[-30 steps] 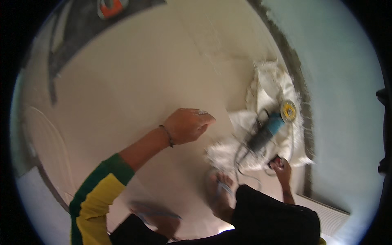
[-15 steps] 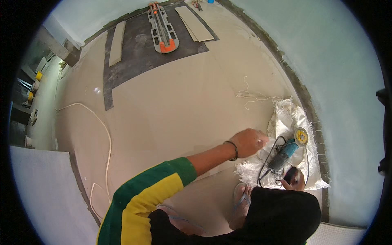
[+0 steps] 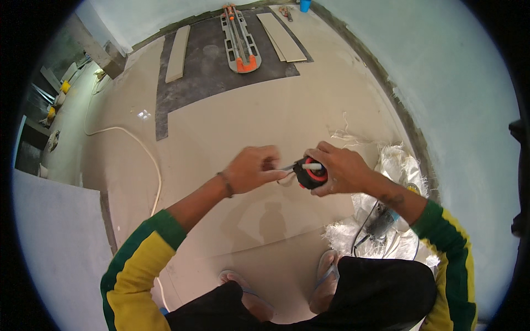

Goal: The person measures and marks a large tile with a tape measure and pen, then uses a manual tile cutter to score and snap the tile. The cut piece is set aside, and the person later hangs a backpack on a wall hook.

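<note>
In front of me over the middle of the floor, my right hand is wrapped round a black and red tape measure. A small whitish stick-like piece shows across its face; what it is I cannot tell. My left hand is closed just left of the case, its fingers pinching the end of the tape blade. Below my right forearm an angle grinder, teal and dark with a yellow disc, lies on a crumpled white woven sack, partly hidden by that arm.
A tile cutter with orange ends stands on a dark floor patch at the far side. Long beige tile strips flank it. A pale cable runs along the left. A blue container sits by the far right wall.
My right hand has lifted the tape measure from beside the grinder to mid-view. My left hand has drawn back leftward from near the sack and now pinches the blade end.
</note>
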`<state>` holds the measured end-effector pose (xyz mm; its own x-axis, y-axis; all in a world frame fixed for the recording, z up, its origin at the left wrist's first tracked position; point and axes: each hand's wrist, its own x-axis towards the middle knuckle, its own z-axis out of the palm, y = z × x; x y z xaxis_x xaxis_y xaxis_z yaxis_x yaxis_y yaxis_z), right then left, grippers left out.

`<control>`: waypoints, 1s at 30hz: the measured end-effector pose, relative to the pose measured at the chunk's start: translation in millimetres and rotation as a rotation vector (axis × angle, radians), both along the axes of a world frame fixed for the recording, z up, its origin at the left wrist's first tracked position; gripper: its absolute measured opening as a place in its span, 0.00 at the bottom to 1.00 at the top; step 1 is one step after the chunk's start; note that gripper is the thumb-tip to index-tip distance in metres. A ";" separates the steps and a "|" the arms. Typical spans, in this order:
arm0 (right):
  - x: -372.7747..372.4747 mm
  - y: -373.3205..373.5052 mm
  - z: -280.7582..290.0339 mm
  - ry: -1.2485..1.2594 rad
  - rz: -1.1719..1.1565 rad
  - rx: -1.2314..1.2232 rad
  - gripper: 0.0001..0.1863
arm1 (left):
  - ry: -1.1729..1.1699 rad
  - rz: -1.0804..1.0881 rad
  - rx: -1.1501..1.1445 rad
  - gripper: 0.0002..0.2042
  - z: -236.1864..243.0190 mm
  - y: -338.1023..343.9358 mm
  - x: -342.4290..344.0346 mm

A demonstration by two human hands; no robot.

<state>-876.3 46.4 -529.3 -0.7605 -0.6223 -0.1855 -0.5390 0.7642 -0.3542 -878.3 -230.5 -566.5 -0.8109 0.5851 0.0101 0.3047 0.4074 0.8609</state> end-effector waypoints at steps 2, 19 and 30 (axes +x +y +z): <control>-21.0 -5.8 -3.4 0.007 0.007 0.083 0.40 | -0.189 0.114 0.063 0.13 -9.8 -40.7 6.1; -187.9 -43.7 -12.5 0.228 -0.319 0.386 0.34 | -0.006 0.928 -0.056 0.12 -229.2 -350.6 -140.6; -259.0 -98.8 -126.5 0.237 -0.347 0.302 0.40 | 0.154 1.447 -0.302 0.08 -248.9 -364.7 -216.4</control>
